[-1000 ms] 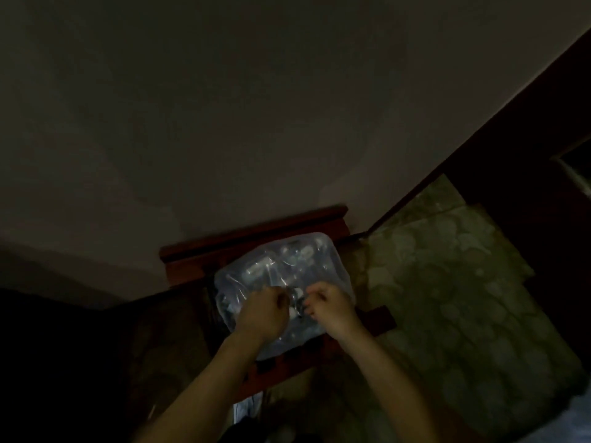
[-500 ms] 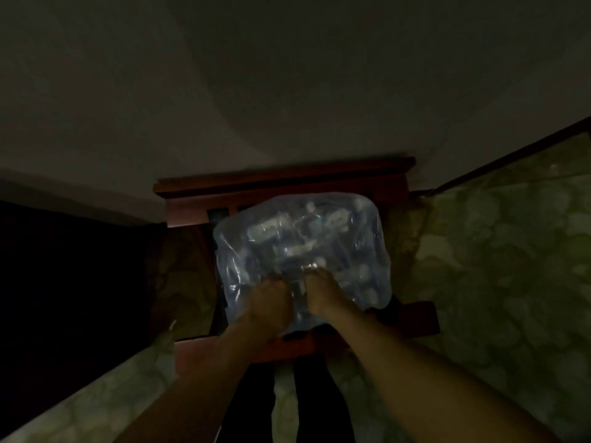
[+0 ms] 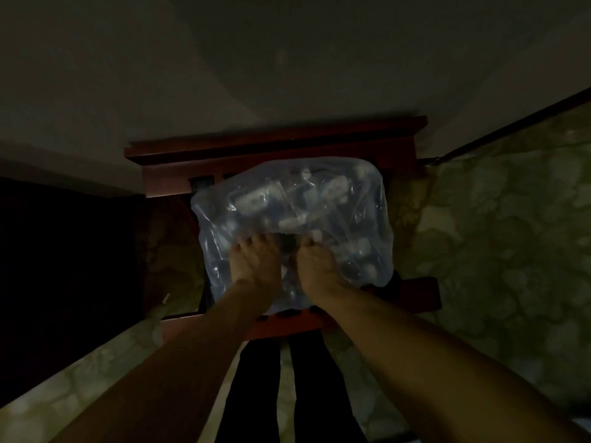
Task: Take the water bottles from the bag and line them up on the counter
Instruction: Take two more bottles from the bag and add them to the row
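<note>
While the room is very dim, you can still make out your left hand (image 3: 252,266) and your right hand (image 3: 315,266) side by side on the near part of the clear plastic bag (image 3: 361,225). Both hands lie knuckles up with the fingers bent down into the plastic at the bag's middle, where a dark bunched spot sits between them. Each hand seems to pinch the gathered plastic there, though the fingertips are hidden and you cannot tell exactly how much film each one holds. The two hands are close together, nearly touching.

The bag rests on a reddish wooden chair (image 3: 275,148), whose back rail runs along the pale wall (image 3: 287,59) and whose front edge shows below your wrists. Inside the bag the water bottles (image 3: 265,196) lie jumbled in a heap, seen only as pale blurred shapes through the film; their number cannot be counted. All of them are inside the bag.

Your dark trouser legs (image 3: 252,394) stand just in front of the chair on a mottled greenish floor (image 3: 495,251). To the left the view falls into deep shadow.
</note>
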Demonstrator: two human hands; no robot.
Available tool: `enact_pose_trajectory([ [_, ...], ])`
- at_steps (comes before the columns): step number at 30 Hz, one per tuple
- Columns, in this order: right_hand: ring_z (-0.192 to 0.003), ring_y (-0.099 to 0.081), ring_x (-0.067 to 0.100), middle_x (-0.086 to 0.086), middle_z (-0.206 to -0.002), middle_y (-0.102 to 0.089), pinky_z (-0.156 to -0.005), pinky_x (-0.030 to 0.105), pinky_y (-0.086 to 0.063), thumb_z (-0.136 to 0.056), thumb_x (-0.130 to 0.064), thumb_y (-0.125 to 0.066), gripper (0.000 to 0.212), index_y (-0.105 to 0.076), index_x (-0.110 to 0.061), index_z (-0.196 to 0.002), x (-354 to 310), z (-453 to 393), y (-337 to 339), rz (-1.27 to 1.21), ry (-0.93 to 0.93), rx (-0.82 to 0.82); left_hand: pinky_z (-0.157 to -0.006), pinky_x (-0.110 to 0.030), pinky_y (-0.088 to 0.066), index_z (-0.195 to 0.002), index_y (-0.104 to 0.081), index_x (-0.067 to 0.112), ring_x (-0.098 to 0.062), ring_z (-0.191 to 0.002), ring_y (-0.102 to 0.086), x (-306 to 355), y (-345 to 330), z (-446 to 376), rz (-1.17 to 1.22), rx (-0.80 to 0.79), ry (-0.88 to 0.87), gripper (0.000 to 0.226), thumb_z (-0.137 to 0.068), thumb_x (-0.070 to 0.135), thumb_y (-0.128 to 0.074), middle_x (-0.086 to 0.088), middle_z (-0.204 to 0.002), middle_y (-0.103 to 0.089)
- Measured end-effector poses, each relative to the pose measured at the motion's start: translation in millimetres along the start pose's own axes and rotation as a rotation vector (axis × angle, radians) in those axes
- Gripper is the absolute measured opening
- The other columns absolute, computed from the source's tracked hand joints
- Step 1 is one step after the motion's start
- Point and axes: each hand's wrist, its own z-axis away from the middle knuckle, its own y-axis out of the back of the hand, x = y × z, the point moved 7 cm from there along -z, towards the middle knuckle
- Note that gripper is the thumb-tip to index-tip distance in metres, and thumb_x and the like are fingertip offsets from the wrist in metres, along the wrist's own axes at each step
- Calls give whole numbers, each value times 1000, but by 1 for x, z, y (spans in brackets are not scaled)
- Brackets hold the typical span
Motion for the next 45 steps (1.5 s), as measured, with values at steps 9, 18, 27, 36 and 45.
enact_pose_trajectory([
  [9, -112, -61, 31, 17, -121, -63, -91, 38, -50, -98, -4, -47, 26, -65, -1, -116, -6, -6, 1, 272, 116, -67, -110, -42, -37, -145, -35, 5, -36, -138, -37, 1, -15, -13, -37, -20, 34, 61, -94, 29, -59, -18, -148, -41],
  [18, -98, -64, 29, 18, -108, -66, -72, 31, -45, -94, -1, -53, 15, -65, -1, -104, 1, 0, -1, 238, 120, -50, -97, -38, -47, -142, -37, 10, -31, -126, -53, -2, -27, -18, 263, -23, 95, 61, -92, 34, -62, -16, -140, -48],
  [27, -114, -58, 32, 20, -124, -60, -97, 36, -48, -95, -8, -54, 27, -61, 1, -119, 6, 6, 12, 23, 109, -309, -85, -33, -50, -135, -47, 12, -27, -113, -60, 2, 31, 24, 268, 319, -194, 56, -90, 43, -63, -15, -132, -53],
  [36, -122, -51, 33, 17, -126, -56, -103, 40, -41, -96, -19, -52, 38, -51, -7, -132, 12, 2, 4, -58, 51, -219, -47, -29, -50, -118, -66, 15, -25, -75, -70, -25, 46, 92, 261, 571, -401, 68, -61, 45, -88, -7, -104, -65],
  [45, -124, -49, 31, 13, -141, -46, -104, 41, -42, -94, -18, -55, 41, -53, -9, -134, 13, -18, -2, 64, 80, -206, -82, -44, -56, -124, -58, 17, -21, -101, -63, -84, 42, 92, 789, 539, -164, 63, -76, 53, -77, -2, -121, -58],
])
